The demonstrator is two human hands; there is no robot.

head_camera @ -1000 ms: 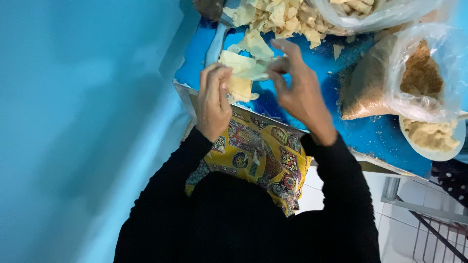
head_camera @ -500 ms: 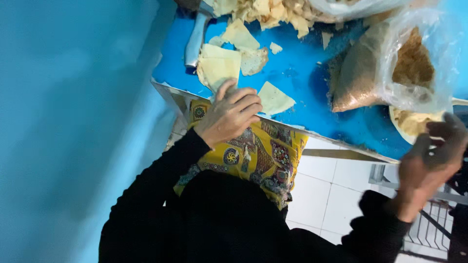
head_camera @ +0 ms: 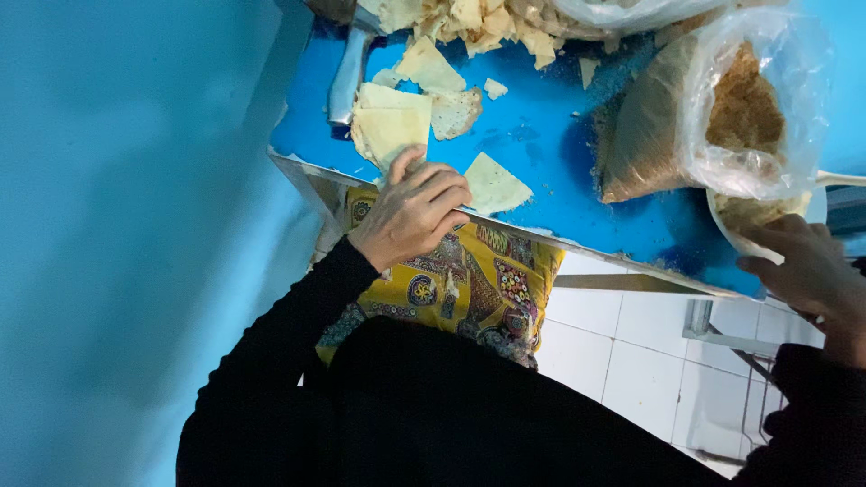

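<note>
The pastry sheets (head_camera: 390, 126), a small stack of pale squares, lie at the near edge of our blue table (head_camera: 541, 171), and our left hand (head_camera: 413, 215) rests on the stack's lower corner with the fingers curled loosely over it, pressing down more than gripping; we cannot tell whether any sheet is pinched between thumb and fingers. A second ago both our hands were up together over the table, folding one thin sheet between them. That has changed: the hands are now well apart. The left has come down onto the stack, and the right hand (head_camera: 807, 266) has swung far out to the right edge of the table, where it touches the near rim of a white bowl (head_camera: 753, 221) of crumbly filling. Its fingers are bent and relaxed over the rim; nothing shows in its grasp.

A loose triangular piece (head_camera: 496, 185) now lies on the table just beside the left hand's fingertips; half a second ago it was already there, so it has stayed put. Above the stack a torn, rounder sheet (head_camera: 456, 110) lies near a metal knife (head_camera: 347, 77), and a heap of pastry scraps (head_camera: 469, 22) runs along the far edge. A clear bag of brown crumbs (head_camera: 713, 117) leans just above the bowl.

We judge that the folding has paused, one hand steadying fresh sheets, the other at the filling.
</note>
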